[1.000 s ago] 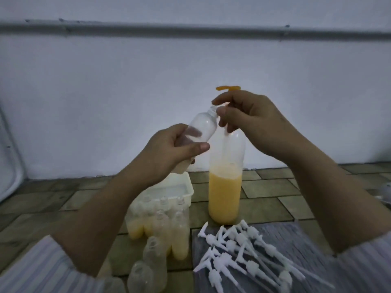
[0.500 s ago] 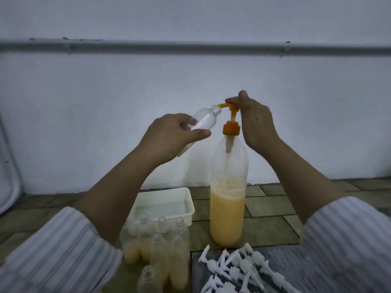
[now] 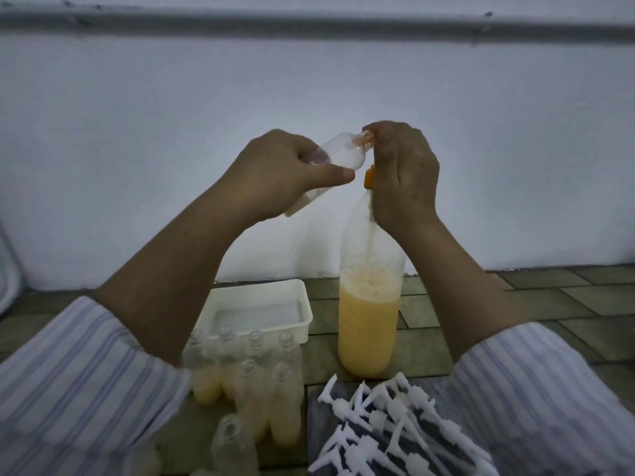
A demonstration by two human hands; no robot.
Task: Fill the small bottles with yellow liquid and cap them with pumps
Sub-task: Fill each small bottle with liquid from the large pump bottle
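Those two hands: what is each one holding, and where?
The left hand grips a small bottle round its body, tilted, neck toward the orange pump on the big bottle. The right hand is curled over that pump's head.

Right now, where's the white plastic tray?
In the head view the white plastic tray sits on the tiled floor left of centre, just behind the cluster of small clear bottles and left of the large yellow-liquid bottle.

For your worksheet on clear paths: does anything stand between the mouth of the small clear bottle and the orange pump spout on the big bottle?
Nothing visible does. The left hand holds the small clear plastic bottle tilted, its mouth right at the orange pump spout, which the right hand presses on the large clear bottle of yellow liquid.
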